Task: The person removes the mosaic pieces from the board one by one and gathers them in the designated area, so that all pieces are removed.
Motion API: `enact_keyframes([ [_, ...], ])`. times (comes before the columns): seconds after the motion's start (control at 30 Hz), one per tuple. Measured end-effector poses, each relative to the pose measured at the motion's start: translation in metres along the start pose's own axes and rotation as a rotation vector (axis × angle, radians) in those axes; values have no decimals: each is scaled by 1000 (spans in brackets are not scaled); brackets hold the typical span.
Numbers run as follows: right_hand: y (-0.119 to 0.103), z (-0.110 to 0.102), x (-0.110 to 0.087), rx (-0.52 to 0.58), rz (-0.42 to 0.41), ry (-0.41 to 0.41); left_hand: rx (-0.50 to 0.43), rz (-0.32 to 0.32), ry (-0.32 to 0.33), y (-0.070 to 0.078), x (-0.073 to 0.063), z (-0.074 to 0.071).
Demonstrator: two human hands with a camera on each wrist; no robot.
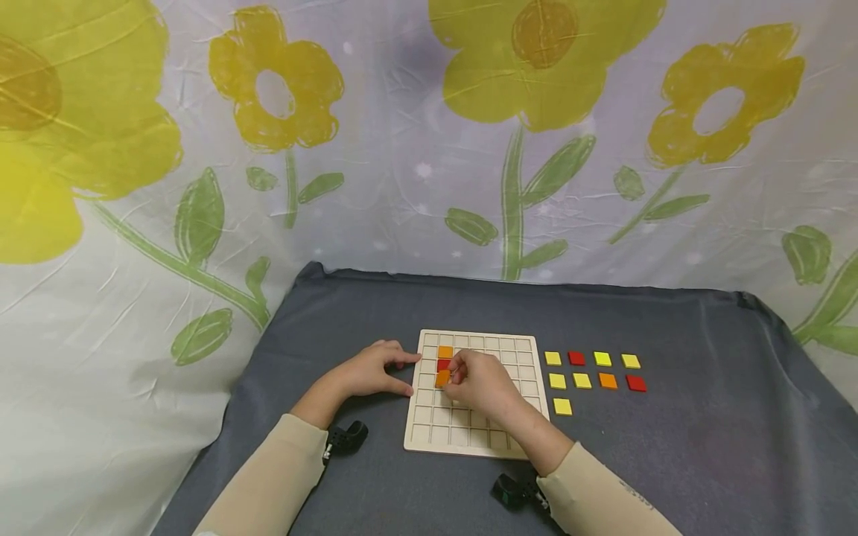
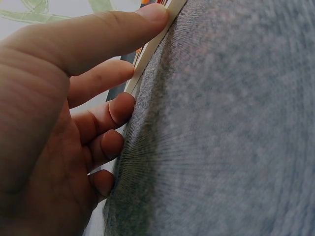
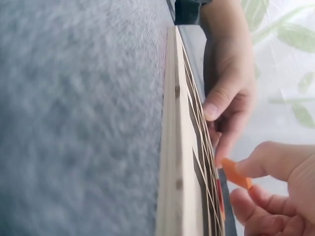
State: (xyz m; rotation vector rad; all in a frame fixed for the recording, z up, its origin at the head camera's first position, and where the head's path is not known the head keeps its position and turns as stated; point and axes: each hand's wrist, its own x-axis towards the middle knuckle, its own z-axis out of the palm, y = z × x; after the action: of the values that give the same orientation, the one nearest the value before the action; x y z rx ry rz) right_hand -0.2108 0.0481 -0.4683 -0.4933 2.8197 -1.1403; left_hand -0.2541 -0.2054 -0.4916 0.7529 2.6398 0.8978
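Observation:
A pale wooden grid board [image 1: 462,441] lies on the dark cloth. My right hand [image 1: 484,383] pinches an orange square tile [image 1: 442,378] between thumb and fingers over the board's left part. In the right wrist view that orange tile [image 3: 235,173] is tilted, close over the grid. Just beyond it, a red tile [image 1: 443,365] and another orange tile [image 1: 445,351] sit in one column of cells. At the board's left edge, my left hand [image 1: 372,370] rests its thumb and index fingertip, the fingers spread. The left wrist view shows the thumb [image 2: 123,29] against the board's side.
Right of the board, loose tiles lie in rows: several yellow ones [image 1: 582,381], two red ones [image 1: 636,383] and one orange one [image 1: 607,381]. A grey cloth [image 1: 704,447] covers the table. Behind hangs a white curtain [image 1: 389,193] with painted yellow flowers. Each wrist carries a black camera [image 1: 348,438].

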Motion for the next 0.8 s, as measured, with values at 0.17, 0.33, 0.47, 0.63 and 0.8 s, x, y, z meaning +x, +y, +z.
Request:
enact_keyframes([
  [0.17, -1, -5, -2, -6, 39, 24, -3, 1, -2, 1, -1, 0],
  [0.33, -2, -11, -6, 7, 30, 20, -12, -4, -3, 1, -1, 0],
  [0.47, -1, -19, -11, 17, 1, 4, -13, -4, 1, 1, 0, 2],
  [0.63, 1, -30, -18, 47, -11, -3, -7, -13, 8, 0, 0, 3],
  [0.8, 6, -40, -25, 73, -8, 9, 8, -19, 6, 1, 1, 2],
])
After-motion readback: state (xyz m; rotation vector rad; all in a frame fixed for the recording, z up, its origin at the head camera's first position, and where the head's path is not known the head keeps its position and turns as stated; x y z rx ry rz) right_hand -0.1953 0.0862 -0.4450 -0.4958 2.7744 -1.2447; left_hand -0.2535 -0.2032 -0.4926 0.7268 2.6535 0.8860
